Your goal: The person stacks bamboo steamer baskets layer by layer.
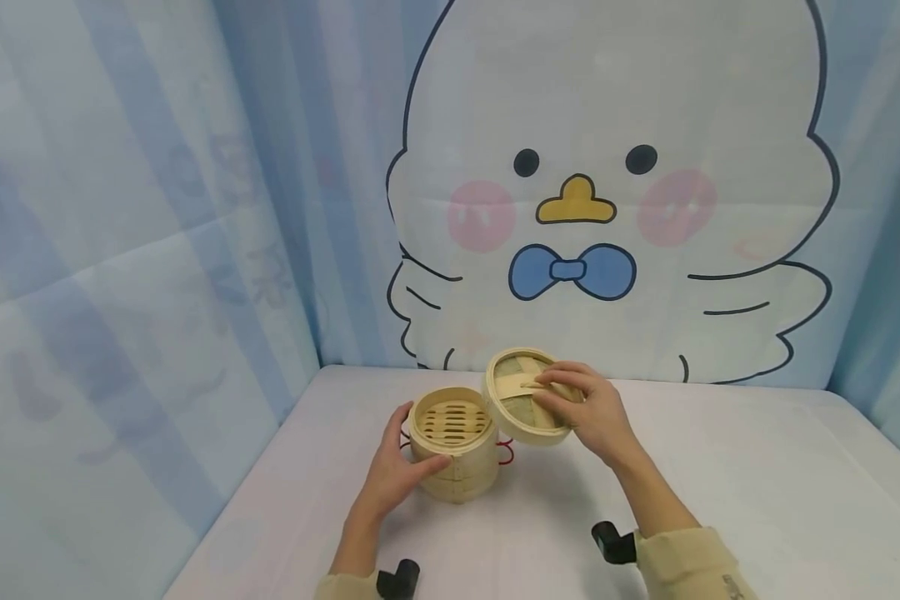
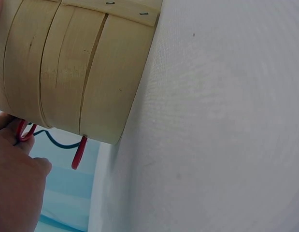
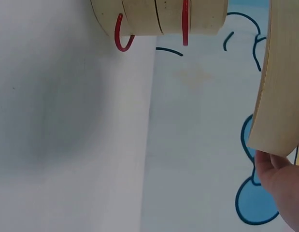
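A round bamboo steamer [image 1: 461,477] of stacked tiers stands on the table, its slatted top tier uncovered. My left hand [image 1: 392,477] holds it from the left, thumb across the front and fingers along the far left side. Red loop handles [image 2: 79,152] stick out of its sides, and in the left wrist view the fingers lie by one of them. Tilted above the steamer's right side is the woven bamboo lid [image 1: 512,388]. My right hand [image 1: 598,417] grips this lid at its top, near the centre strip. The lid's rim overlaps the steamer's edge in the head view.
The white table [image 1: 720,483] extends to both sides and in front of the steamer. Behind it hangs a curtain [image 1: 450,317] with a large cartoon bird, and a blue-white drape [image 1: 120,292] closes the left side. Black wrist mounts [image 1: 613,543] sit at the sleeves.
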### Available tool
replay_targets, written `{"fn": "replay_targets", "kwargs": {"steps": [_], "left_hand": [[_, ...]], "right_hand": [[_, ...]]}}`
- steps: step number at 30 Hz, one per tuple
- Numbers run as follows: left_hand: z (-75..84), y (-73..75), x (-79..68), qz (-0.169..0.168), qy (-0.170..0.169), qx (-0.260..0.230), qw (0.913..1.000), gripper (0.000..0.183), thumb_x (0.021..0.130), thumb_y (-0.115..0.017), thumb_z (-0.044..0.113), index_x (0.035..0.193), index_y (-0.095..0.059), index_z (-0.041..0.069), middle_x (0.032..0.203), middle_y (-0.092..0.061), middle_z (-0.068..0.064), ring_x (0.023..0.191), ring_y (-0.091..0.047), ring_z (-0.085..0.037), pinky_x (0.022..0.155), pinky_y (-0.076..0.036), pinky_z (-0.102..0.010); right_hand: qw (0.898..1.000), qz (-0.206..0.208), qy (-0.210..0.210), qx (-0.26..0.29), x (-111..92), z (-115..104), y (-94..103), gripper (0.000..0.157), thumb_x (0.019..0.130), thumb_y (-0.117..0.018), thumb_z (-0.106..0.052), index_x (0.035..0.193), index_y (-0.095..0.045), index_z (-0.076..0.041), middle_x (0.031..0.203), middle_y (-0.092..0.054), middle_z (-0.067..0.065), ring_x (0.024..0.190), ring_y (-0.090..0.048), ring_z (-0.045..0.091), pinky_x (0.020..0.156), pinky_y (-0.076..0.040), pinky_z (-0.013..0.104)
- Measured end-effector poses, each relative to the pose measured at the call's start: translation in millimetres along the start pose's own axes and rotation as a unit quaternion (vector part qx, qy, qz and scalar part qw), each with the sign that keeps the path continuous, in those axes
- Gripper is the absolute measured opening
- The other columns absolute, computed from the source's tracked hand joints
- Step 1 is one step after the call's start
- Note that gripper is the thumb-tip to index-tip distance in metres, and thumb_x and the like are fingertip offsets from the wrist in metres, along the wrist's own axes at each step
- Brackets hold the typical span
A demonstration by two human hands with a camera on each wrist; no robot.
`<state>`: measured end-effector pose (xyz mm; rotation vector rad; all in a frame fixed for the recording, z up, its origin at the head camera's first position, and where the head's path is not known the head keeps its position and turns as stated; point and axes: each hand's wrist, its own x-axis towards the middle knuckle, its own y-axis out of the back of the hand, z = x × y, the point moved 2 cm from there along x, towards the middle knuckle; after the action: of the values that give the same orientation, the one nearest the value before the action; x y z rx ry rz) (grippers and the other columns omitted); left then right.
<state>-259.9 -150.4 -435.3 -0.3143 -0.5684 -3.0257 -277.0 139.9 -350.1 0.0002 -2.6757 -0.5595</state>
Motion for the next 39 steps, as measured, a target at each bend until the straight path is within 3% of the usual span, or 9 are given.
{"fn": "replay_targets", "kwargs": {"steps": [13, 28, 39], "left_hand": [[2.2, 1.3, -1.3, 0.000, -0.018, 0.004, 0.9998, 0.105, 0.076, -0.090, 0.038, 0.156, -0.030, 0.007, 0.157, -0.036, -0.017, 0.144, -0.031, -0.042, 0.110, -0.027, -0.069], [0.4, 2.9, 1.8, -0.008, 0.002, 0.002, 1.0000, 0.105, 0.075, -0.090, 0.041, 0.157, -0.030, 0.012, 0.157, -0.036, -0.012, 0.141, -0.036, -0.037, 0.111, -0.030, -0.065], [0.4, 4.4, 2.2, -0.013, -0.024, -0.003, 0.9996, 0.102, 0.075, -0.090, 0.040, 0.154, -0.033, 0.013, 0.153, -0.041, -0.010, 0.139, -0.038, -0.035, 0.109, -0.031, -0.064]], "right_hand": [[1.000, -0.016, 0.017, 0.013, 8.3, -13.3, -24.2, 0.024, 0.087, -0.081, -0.013, 0.109, -0.077, -0.003, 0.128, -0.062, 0.012, 0.132, -0.047, 0.034, 0.110, -0.038, 0.053], [0.998, -0.057, 0.026, -0.022, 21.6, -29.3, -52.7, 0.024, 0.086, -0.082, -0.019, 0.106, -0.078, -0.007, 0.127, -0.062, 0.010, 0.128, -0.051, 0.034, 0.108, -0.039, 0.055], [0.996, -0.077, 0.031, -0.045, 25.0, -37.7, -69.7, 0.022, 0.086, -0.081, -0.018, 0.105, -0.079, -0.009, 0.125, -0.064, 0.011, 0.124, -0.054, 0.034, 0.107, -0.041, 0.055]]}}
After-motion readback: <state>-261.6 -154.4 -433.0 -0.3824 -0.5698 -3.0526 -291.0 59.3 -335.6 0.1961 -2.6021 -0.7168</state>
